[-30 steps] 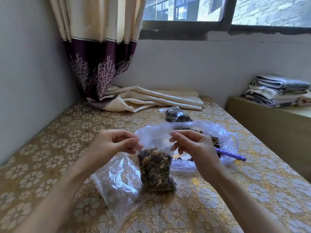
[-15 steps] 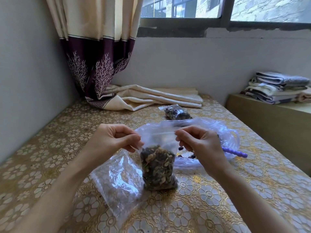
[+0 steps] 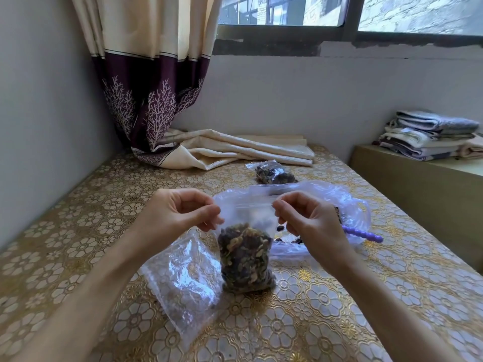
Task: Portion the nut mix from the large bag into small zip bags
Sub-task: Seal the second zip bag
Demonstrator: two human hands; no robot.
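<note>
Filled small zip bag [image 3: 244, 259] standing upright near the middle of the gold-patterned table [image 3: 392, 309], nut mix in its lower half. Left hand [image 3: 180, 215] and right hand [image 3: 311, 220] each pinching a top corner, now slightly farther apart than a second ago, zip strip stretched flat. Probably sealing. Large bag [image 3: 326, 194] just behind; spare empty bag [image 3: 183, 280] lying left; one finished bag [image 3: 274, 173] farther back.
</note>
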